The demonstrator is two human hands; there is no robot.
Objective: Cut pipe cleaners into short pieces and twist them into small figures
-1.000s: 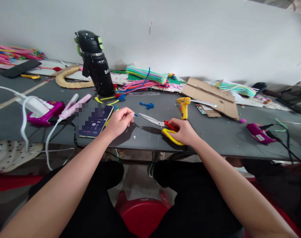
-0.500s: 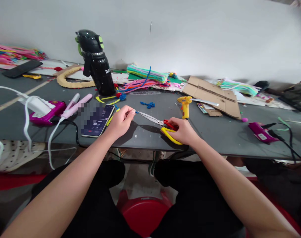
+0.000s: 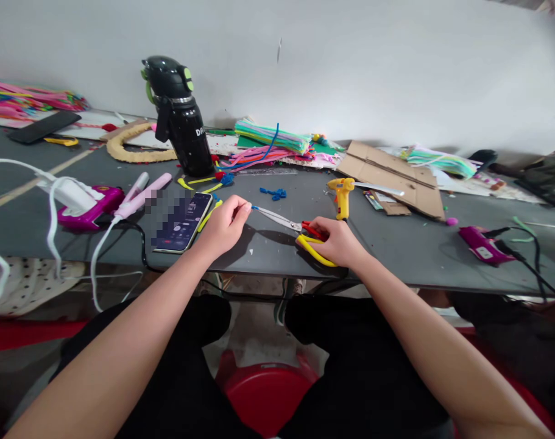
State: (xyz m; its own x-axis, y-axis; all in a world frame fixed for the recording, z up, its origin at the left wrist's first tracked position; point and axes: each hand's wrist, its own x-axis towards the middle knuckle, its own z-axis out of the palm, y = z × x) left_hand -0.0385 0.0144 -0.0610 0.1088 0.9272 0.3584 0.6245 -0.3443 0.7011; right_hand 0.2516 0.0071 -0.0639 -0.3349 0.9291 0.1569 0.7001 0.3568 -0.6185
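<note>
Left hand [image 3: 226,224] is just in from the tabletop's [image 3: 414,250] near edge, thumb and index pinching a blue stem piece [image 3: 254,208]; a short stub pokes past the fingertips, toward the right. Right hand [image 3: 334,241] has its fingers curled around the scissors' [image 3: 284,220] handles, also by the near edge. Blades point left, tips at the stub; can't tell if touching. Phone [image 3: 184,227] sits near the left wrist, glue gun [image 3: 343,196] beyond the right hand.

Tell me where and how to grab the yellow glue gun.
Take the glue gun by its handle, probably best from the near side: the handle points that way, while the nozzle faces left and the glue stick juts out right.
</note>
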